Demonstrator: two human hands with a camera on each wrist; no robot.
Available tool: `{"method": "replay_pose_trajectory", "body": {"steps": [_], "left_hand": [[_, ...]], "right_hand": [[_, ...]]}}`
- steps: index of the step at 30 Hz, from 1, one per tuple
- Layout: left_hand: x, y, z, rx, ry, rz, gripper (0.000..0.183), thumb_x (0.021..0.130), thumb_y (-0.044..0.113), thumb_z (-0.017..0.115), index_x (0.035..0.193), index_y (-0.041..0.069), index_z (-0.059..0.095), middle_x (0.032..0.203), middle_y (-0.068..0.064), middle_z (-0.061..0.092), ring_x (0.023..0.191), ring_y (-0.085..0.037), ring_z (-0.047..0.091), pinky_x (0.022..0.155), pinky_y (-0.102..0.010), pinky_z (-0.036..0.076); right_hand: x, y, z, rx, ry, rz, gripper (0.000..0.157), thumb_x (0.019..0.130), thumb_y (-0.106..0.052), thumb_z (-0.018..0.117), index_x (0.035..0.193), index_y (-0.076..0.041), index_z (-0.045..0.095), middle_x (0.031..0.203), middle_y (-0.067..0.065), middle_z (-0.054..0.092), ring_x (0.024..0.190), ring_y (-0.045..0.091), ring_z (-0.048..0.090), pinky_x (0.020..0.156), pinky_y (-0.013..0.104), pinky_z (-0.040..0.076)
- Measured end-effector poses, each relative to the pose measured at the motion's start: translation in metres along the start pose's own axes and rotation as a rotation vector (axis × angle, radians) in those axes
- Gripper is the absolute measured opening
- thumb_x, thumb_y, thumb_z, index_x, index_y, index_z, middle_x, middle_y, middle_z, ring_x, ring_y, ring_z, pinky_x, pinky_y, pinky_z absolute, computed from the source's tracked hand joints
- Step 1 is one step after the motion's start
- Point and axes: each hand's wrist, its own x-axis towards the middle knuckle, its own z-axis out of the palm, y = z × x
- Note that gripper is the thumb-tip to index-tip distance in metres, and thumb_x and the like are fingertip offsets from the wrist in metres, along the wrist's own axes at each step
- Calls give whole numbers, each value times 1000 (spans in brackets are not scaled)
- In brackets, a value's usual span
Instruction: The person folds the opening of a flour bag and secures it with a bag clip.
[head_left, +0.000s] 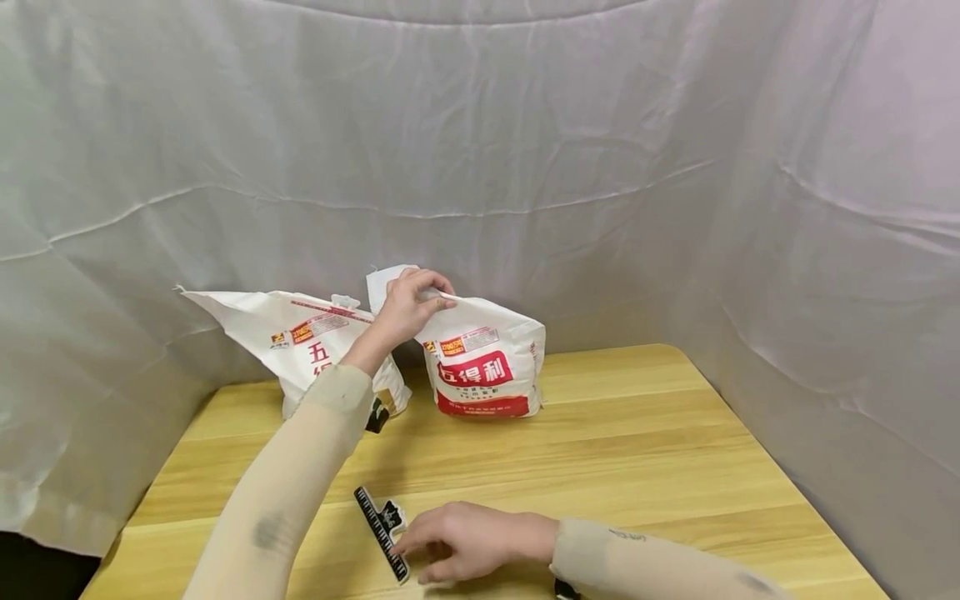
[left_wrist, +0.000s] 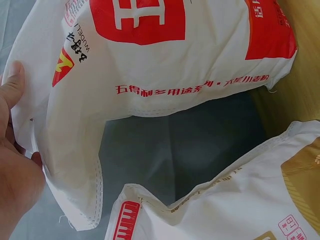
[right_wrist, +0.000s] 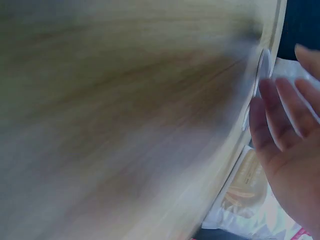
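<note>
My left hand (head_left: 411,307) grips the gathered top of a white flour bag (head_left: 517,333) with red print at the back of the table. In the left wrist view, the thumb and fingers of the left hand (left_wrist: 17,175) hold the folded bag top (left_wrist: 65,150). My right hand (head_left: 480,540) is low over the table, fingertips at the edge of a black clip with a piano-key pattern (head_left: 378,529); whether they touch is unclear. The right wrist view shows the right hand (right_wrist: 290,145) with fingers extended, holding nothing.
A second white flour bag (head_left: 251,325) leans at the left, its top slanted; a red piano-key clip (left_wrist: 126,220) is on its top edge. Grey cloth (head_left: 480,150) hangs behind and beside the wooden table (head_left: 637,450).
</note>
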Motion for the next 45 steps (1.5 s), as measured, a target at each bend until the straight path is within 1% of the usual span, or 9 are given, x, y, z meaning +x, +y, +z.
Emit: {"method": "replay_pose_trajectory", "body": {"steps": [3,6,11,17,24,31,35,41,45], "left_hand": [[0,0,1,-4,-1,0,13,90,13,81,99,10,73,105,-8,72,121,-30,52,116,-52,22],[0,0,2,-4,-3,-4,12,91,13,81,99,10,73,105,-8,71,121,-29,52,116,-52,22],[0,-1,2,-9,6,1,12,90,13,81,99,9,73,104,-8,72,119,-29,53,115,-52,23],[0,-3,1,-6,16,6,13,90,13,82,99,10,74,103,-7,72,117,-29,53,114,-52,24],[0,-3,1,-7,12,-9,12,91,14,81,99,10,74,104,-7,71,118,-29,53,115,-53,23],[1,-3,2,-10,6,-9,12,90,13,81,99,10,73,104,-7,71,120,-29,52,114,-52,23],[1,-3,3,-15,2,-7,12,90,14,81,99,10,73,104,-7,71,119,-29,52,113,-51,23],[1,-3,3,-6,0,-9,11,91,14,81,99,11,73,106,-7,71,121,-29,52,114,-52,23],[-1,-2,1,-3,-3,-23,11,92,15,80,100,11,73,107,-7,71,121,-29,52,116,-52,22]], "right_hand": [[6,3,0,3,92,57,38,100,-20,72,136,-12,65,120,-4,68,83,-8,54,76,3,44],[12,7,0,12,145,126,38,99,-21,73,135,-12,65,113,-5,67,82,-7,54,74,4,43],[24,13,2,67,191,236,38,98,-21,73,134,-12,66,107,-7,64,84,-5,56,74,7,46],[36,17,7,106,236,322,36,93,-20,78,127,-11,69,98,-10,63,81,-7,56,74,8,47],[46,20,8,211,262,427,31,92,-19,79,121,-10,71,86,-16,65,78,-8,56,75,11,48],[52,20,11,212,274,531,29,90,-28,81,114,-14,74,78,-20,63,73,-8,56,74,12,47],[53,19,12,208,273,556,27,88,-27,82,111,-14,74,77,-20,61,71,-7,55,72,13,47],[50,18,8,258,269,577,20,86,-18,83,102,-13,71,80,-16,59,74,-3,53,73,15,47],[48,18,6,233,274,585,19,84,-18,84,96,-15,69,86,-14,60,79,-2,53,77,16,47]]}}
